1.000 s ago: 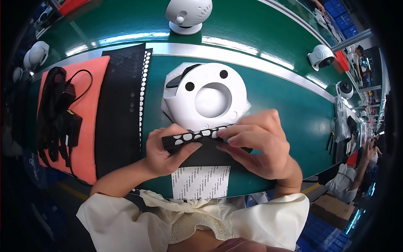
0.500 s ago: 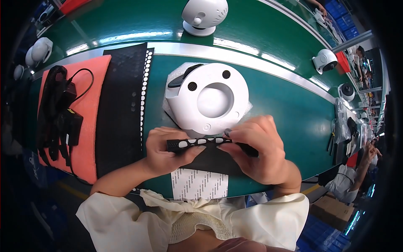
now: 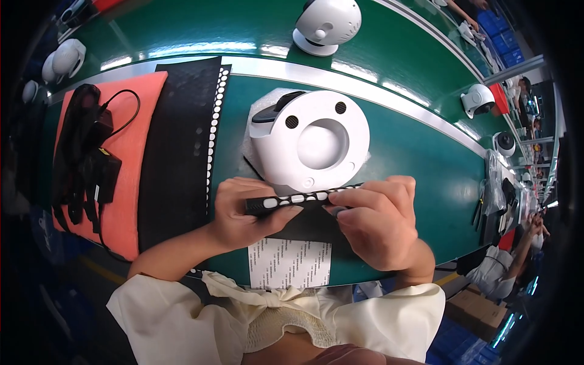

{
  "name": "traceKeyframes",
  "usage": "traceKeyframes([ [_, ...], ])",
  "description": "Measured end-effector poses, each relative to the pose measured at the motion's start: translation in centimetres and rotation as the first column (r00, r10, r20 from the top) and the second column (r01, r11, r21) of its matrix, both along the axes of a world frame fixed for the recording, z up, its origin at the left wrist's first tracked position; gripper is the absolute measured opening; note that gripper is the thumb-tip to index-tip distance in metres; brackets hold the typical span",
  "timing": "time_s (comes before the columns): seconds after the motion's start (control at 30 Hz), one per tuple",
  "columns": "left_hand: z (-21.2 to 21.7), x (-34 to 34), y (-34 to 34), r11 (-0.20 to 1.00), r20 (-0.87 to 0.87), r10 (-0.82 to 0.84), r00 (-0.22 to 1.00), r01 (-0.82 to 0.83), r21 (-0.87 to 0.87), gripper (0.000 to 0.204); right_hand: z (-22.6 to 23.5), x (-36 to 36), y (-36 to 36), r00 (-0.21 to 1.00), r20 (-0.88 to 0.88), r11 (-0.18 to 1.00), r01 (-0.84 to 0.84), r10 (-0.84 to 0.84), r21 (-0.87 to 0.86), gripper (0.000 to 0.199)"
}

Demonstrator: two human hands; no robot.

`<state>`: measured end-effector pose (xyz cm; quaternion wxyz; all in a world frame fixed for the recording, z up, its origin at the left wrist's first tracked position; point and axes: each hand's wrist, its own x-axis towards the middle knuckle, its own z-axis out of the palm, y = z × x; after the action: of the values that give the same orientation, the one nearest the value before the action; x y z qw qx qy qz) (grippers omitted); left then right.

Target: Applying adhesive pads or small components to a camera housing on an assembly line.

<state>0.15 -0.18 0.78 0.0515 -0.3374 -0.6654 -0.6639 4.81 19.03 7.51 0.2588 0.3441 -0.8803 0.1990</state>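
Note:
My left hand (image 3: 243, 207) grips the left end of a black sheet of round adhesive pads (image 3: 260, 207), whose upper edge shows a row of white die-cut holes. My right hand (image 3: 380, 222) pinches the same sheet near its right part, fingertips on the row. A small dark grey piece (image 3: 336, 211) shows at these fingertips; whether it is a loose pad I cannot tell. Just beyond stands a white round device base (image 3: 277, 161), tilted with its underside facing me. Two black round pads (image 3: 292, 121) sit on its upper part, and two bare round spots lie lower.
At left, a coral foam mat (image 3: 131, 182) carries black power adapters and cables (image 3: 109, 173). Beside it lies a larger black sheet (image 3: 179, 140) with white holes along its edge. White printed backing paper (image 3: 289, 264) hangs near the front edge. White camera-shaped devices (image 3: 328, 27) stand along the green conveyor behind.
My right fingers have shifted along the sheet's edge, and the grey piece now sits lower, near the thumb. The view has turned slightly, so the bench appears shifted.

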Motion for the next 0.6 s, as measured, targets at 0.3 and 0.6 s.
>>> traceKeyframes([
  [0.3,-1.2,0.6,0.8,0.984,-0.205,0.008,0.979,-0.044,-0.173,0.016,0.6,-1.9,0.0,0.839,0.512,0.771,0.198,0.186,-0.605,0.024],
  [0.6,-1.8,1.0,0.4,0.979,-0.256,-0.016,0.967,-0.036,-0.2,0.02,-0.5,-2.9,-0.9,0.831,0.536,0.915,0.088,0.15,-0.393,0.027],
])
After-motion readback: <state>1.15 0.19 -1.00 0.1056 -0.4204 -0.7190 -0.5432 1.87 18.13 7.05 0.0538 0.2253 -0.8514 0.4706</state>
